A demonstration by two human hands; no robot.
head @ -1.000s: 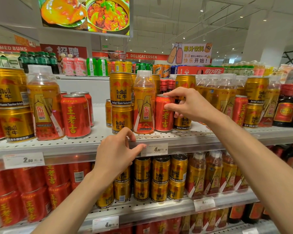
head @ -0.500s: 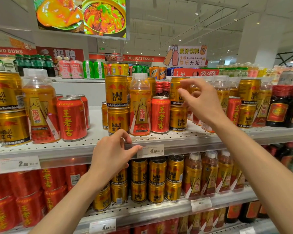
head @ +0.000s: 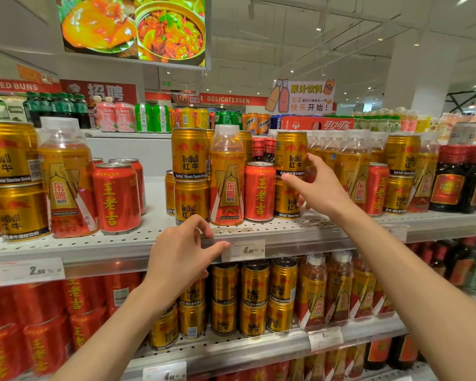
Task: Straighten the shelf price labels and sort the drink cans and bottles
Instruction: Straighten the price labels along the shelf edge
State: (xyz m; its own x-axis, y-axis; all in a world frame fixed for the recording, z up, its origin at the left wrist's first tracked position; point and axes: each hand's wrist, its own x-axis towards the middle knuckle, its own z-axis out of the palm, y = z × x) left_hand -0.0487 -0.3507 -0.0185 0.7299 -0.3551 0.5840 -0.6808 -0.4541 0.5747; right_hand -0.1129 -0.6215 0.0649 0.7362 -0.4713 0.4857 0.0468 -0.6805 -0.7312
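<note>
My left hand [head: 183, 253] rests on the front rail of the upper shelf [head: 121, 244], thumb tip touching the left edge of a white 4.00 price label [head: 243, 250]. My right hand [head: 318, 189] hovers open in front of two stacked gold Red Bull cans [head: 290, 154], fingers spread and holding nothing. Just left of it stand a red Wanglaoji can [head: 259, 192] and an orange Dongpeng bottle [head: 227, 177]. Gold cans, red cans and orange bottles are mixed along this shelf.
A 2.00 label [head: 30, 270] sits on the rail at left. Dark bottles [head: 462, 177] stand at the right end. The lower shelf [head: 231, 350] holds red cans, gold cans and orange bottles. A bare stretch of shelf lies behind the left red cans.
My right hand let go of the red can, lifted up, then came down open in front of the stacked gold cans. My left hand stayed on the rail by the label.
</note>
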